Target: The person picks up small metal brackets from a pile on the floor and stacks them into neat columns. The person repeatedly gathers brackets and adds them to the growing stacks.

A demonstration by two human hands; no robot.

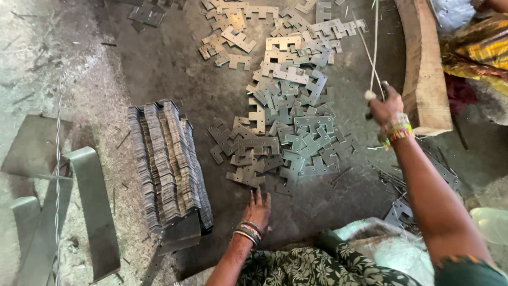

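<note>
My left hand lies flat on the dark floor, fingers spread, just below a scatter of flat grey metal plates with notched edges. My right hand is raised at the right and grips a thin metal wire that runs up and out of the frame's top. Beaded bangles sit on both wrists. A tall tight stack of the same plates stands on edge to the left of my left hand.
A thick wooden beam lies at the upper right, with another person's yellow patterned cloth beyond it. Bent sheet-metal strips and a twisted wire lie at the left. More plates and thin rods lie by my right arm.
</note>
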